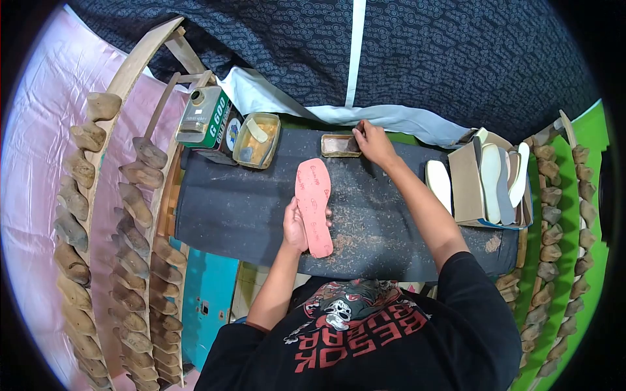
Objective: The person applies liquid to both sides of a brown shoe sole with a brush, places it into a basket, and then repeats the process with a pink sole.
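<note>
My left hand (297,228) is wrapped round the narrow part of a pink insole (313,189) with dark writing printed on it. The insole is held upright over the work table, its wide end toward the back. At the table's far side my right hand (373,141) is closed at the right end of a small shallow box (340,154), which has a pale brownish inside. Something dark shows at those fingertips, too small to make out.
A glue can (207,124) and an open tub (274,146) with a pale spreader stand back left. At right, a cardboard box (466,186) holds several soles, with a white sole (438,184) beside it. Crumbs litter the dark cloth (222,202). Racks of wooden shoe lasts (72,195) flank both sides.
</note>
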`<state>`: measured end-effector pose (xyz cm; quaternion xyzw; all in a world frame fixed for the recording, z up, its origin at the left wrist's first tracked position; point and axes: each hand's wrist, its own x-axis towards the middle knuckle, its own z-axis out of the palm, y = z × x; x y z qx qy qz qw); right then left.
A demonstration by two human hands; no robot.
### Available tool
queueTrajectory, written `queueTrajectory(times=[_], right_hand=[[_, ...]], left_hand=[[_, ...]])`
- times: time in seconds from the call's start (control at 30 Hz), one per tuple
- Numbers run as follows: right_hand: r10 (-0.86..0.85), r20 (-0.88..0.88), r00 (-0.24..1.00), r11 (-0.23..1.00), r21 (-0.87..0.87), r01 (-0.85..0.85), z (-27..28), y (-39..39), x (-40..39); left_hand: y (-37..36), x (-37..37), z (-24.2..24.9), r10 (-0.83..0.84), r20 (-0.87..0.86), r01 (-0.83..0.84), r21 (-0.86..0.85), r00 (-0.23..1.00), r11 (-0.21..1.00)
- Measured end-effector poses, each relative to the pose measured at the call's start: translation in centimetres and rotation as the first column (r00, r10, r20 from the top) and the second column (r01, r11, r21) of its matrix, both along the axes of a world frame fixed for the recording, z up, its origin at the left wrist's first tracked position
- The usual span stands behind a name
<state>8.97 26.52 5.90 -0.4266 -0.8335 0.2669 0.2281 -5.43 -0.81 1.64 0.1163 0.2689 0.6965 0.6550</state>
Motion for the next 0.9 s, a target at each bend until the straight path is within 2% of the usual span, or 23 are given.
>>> queueTrajectory(times=[0.13,0.2,0.23,0.3,0.33,0.4,0.43,0.5,0.63,0.83,0.9], right_hand=[[-0.061,-0.083,0.995,0.996,-0.068,0.056,-1.2,0.6,-0.6],[-0.126,-0.266,0.956,0.929,-0.370,0.019,-1.4,0.7,-0.9],[-0.122,-0.268,0.956,0.929,-0.370,0.015,-1.4,0.8,-1.0],[0.040,-0.136,0.990,0.963,-0.257,-0.075,-0.9,0.9,-1.2],[0.040,-0.137,0.990,0.963,-0.258,-0.074,-0.3,1.0,-1.3],[0.257,0.005,0.966,0.964,-0.077,-0.256,0.8,1.3,-1.4],[0.257,0.005,0.966,0.964,-0.077,-0.256,0.7,1.2,-1.6],[0.411,0.033,0.911,0.911,0.004,-0.411,0.7,1.1,-1.9],[0.398,0.093,0.913,0.915,0.036,-0.402,0.5,1.5,-2.5],[0.357,0.026,0.934,0.931,0.069,-0.357,0.5,1.2,-1.1],[0.136,-0.245,0.960,0.989,-0.018,-0.145,0.5,0.9,-0.3]], left_hand=[[-0.5,0.4,0.2,0.017,0.003,-0.017,-0.012,1.000,1.000],[-0.9,0.3,0.4,0.039,0.016,-0.039,-0.024,0.999,0.999],[-1.1,0.2,0.3,0.041,0.034,-0.040,-0.031,0.999,0.999],[-1.6,0.2,0.2,0.042,0.050,-0.040,-0.038,0.998,0.998],[-1.8,0.1,0.1,0.041,0.045,-0.039,-0.045,0.998,0.998],[-2.0,-0.1,0.2,0.042,0.040,-0.040,-0.052,0.998,0.998],[-2.1,-0.1,0.4,0.040,0.047,-0.038,-0.039,0.998,0.999],[-2.1,-0.1,0.5,0.037,0.054,-0.035,-0.025,0.998,0.999],[-1.8,-0.2,0.5,0.055,0.028,-0.054,-0.031,0.998,0.998],[-1.8,-0.1,0.4,0.046,0.011,-0.045,-0.036,0.999,0.998],[-1.6,0.0,0.4,0.036,-0.005,-0.036,-0.039,0.999,0.999]])
